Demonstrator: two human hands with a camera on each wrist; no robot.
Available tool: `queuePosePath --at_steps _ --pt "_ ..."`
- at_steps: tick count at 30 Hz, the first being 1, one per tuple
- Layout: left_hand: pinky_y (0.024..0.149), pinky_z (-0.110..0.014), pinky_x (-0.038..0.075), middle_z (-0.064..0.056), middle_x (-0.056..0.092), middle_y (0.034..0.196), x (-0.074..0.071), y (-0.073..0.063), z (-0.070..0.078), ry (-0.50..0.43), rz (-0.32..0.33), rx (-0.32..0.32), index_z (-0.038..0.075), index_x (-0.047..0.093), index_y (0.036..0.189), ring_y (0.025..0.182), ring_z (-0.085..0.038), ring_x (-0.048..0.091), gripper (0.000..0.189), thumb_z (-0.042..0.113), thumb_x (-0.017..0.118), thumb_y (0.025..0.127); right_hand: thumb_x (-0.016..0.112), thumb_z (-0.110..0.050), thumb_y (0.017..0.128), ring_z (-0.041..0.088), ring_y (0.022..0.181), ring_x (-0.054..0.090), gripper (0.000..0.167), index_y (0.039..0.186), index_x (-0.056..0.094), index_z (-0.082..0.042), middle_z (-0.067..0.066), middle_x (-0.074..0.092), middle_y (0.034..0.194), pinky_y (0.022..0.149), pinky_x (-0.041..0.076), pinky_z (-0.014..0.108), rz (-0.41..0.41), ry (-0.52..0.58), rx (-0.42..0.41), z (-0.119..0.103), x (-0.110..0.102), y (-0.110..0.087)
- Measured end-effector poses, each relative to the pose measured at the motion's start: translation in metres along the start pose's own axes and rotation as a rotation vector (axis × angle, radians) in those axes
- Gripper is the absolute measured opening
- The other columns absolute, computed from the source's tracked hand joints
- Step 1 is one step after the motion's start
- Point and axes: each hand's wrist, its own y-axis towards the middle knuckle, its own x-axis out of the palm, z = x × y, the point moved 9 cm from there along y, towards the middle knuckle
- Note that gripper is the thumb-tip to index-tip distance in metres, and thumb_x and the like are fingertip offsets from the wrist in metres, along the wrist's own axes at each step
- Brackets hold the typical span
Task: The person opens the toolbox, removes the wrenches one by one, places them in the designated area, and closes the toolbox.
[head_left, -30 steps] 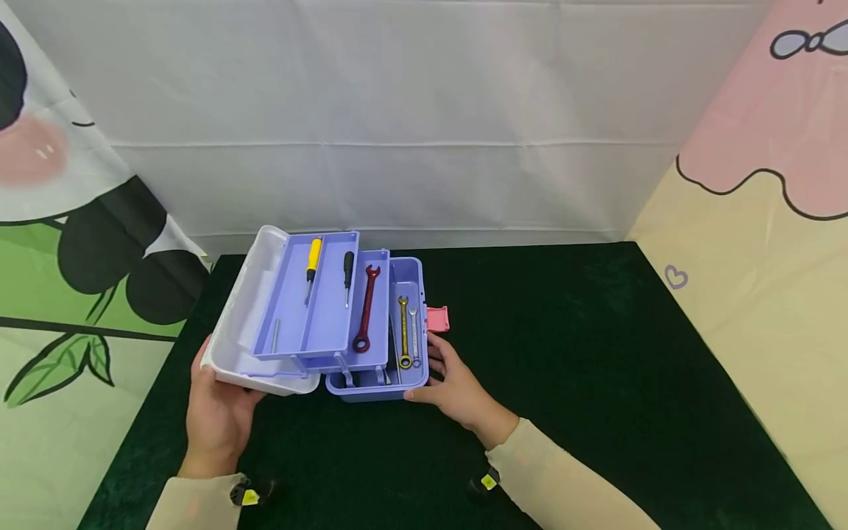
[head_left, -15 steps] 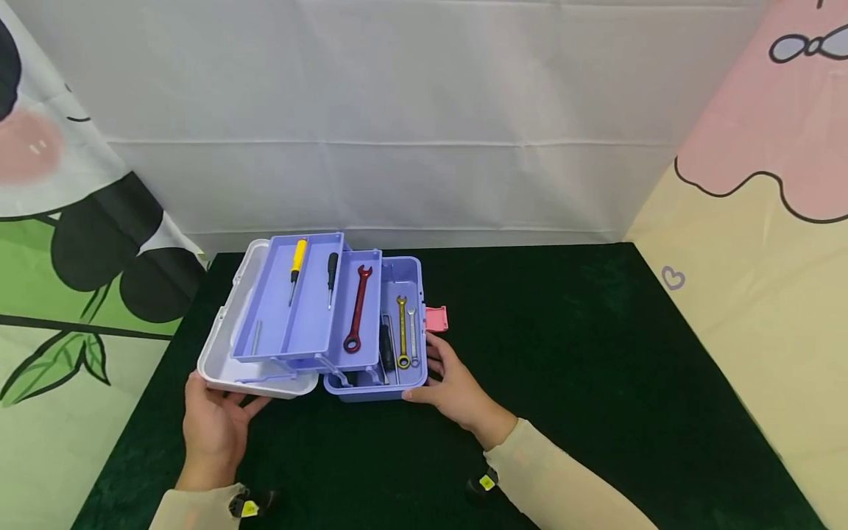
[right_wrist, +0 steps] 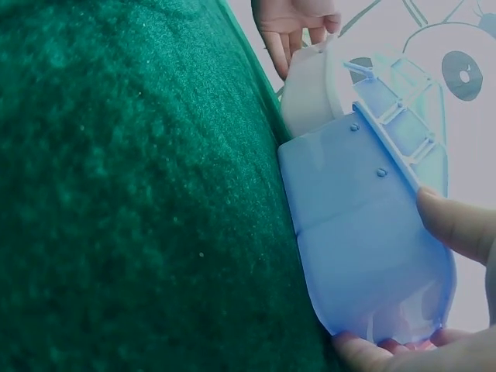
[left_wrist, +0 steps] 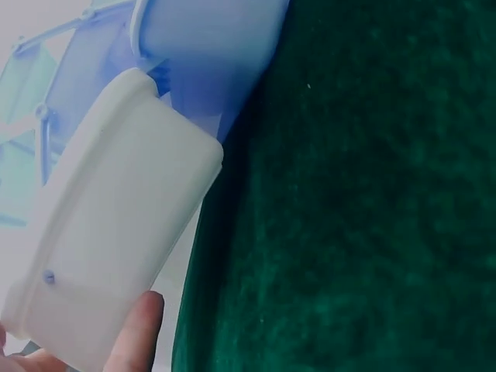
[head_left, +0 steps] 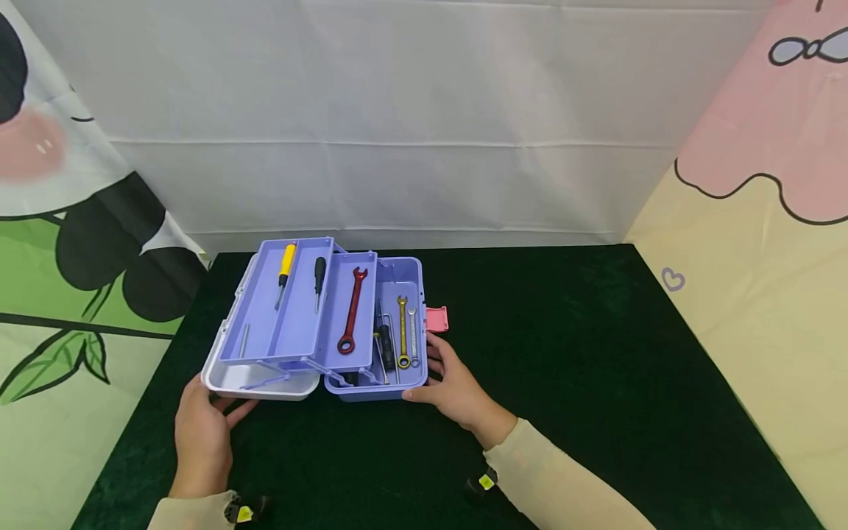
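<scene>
Where the head view showed the toolbox (head_left: 377, 395) on the tabletop (head_left: 596, 368), the left hand (head_left: 202, 442) gripped its lid (head_left: 228, 377), partly hidden by trays (head_left: 298, 335), the right hand (head_left: 457, 390) its base (right_wrist: 364, 225). The left-wrist view cropped the fingers (left_wrist: 139, 329); the right-wrist view, the right hand.

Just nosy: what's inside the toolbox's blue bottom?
A gold wrench, a silver wrench, a black handle and thin metal rods. The trays overhang the box at left, hiding most of what's beneath.

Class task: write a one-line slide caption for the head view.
A tiered toolbox stands open on dark green cloth, left hand touching its white lid, right hand gripping its lavender base.
</scene>
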Motion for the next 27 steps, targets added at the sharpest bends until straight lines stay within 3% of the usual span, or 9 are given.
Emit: queuePosePath --at_steps 5,9,15,18,21,24,27 --pt "0.08 -0.025 0.059 -0.011 0.035 0.152 0.002 0.003 -0.008 0.051 -0.044 -0.008 0.015 0.031 0.161 0.118 -0.022 0.056 0.057 0.044 0.021 0.113 0.084 -0.005 0.086 0.034 0.145 0.038 0.102 0.164 0.02 -0.02 0.016 0.033 0.159 0.116 0.037 0.051 -0.005 0.005 0.0 -0.001 0.0 -0.001" --pt "0.084 -0.028 0.059 -0.014 0.037 0.154 0.004 0.007 -0.018 0.091 -0.086 -0.053 0.012 0.028 0.163 0.125 -0.027 0.052 0.057 0.039 0.016 0.113 0.084 -0.006 0.086 0.034 0.145 0.038 0.101 0.164 0.021 -0.021 0.016 0.033 0.158 0.116 0.037 0.05 0.0 0.002 0.007 0.001 0.0 0.0" --pt "0.087 -0.026 0.058 -0.018 0.039 0.156 0.0 0.012 -0.019 0.261 -0.111 -0.048 0.009 0.028 0.163 0.131 -0.034 0.049 0.06 0.04 0.015 0.113 0.084 -0.006 0.086 0.032 0.144 0.039 0.101 0.164 0.022 -0.023 0.014 0.034 0.158 0.116 0.037 0.049 0.01 -0.008 0.018 0.001 -0.001 0.0" --pt "0.103 -0.04 0.052 -0.021 0.037 0.158 -0.004 0.012 -0.016 0.364 -0.101 -0.037 0.007 0.025 0.164 0.132 -0.038 0.046 0.06 0.036 0.016 0.113 0.084 -0.005 0.086 0.032 0.144 0.039 0.101 0.164 0.022 -0.022 0.014 0.034 0.158 0.116 0.037 0.05 0.01 0.0 0.019 0.001 -0.001 0.0" --pt "0.11 -0.058 0.042 -0.026 0.032 0.161 -0.007 0.014 -0.009 0.469 -0.13 -0.026 0.003 0.02 0.164 0.134 -0.043 0.042 0.062 0.036 0.022 0.112 0.084 -0.005 0.086 0.032 0.144 0.039 0.101 0.164 0.022 -0.021 0.014 0.033 0.158 0.116 0.037 0.05 0.009 0.001 0.019 0.0 0.0 -0.001" --pt "0.11 -0.067 0.036 -0.032 0.024 0.162 -0.006 0.016 -0.001 0.555 -0.232 0.015 -0.002 0.012 0.163 0.139 -0.051 0.035 0.073 0.043 0.035 0.11 0.084 -0.005 0.086 0.032 0.144 0.039 0.101 0.164 0.022 -0.021 0.014 0.033 0.158 0.116 0.037 0.049 0.011 0.0 0.02 -0.001 0.0 -0.001" --pt "0.107 -0.07 0.036 -0.036 0.023 0.16 -0.003 0.016 0.007 0.604 -0.328 0.095 -0.003 0.008 0.163 0.138 -0.054 0.034 0.089 0.049 0.051 0.106 0.084 -0.004 0.086 0.033 0.144 0.039 0.102 0.164 0.022 -0.021 0.015 0.032 0.158 0.116 0.037 0.05 0.013 0.004 0.02 -0.003 0.0 -0.002"
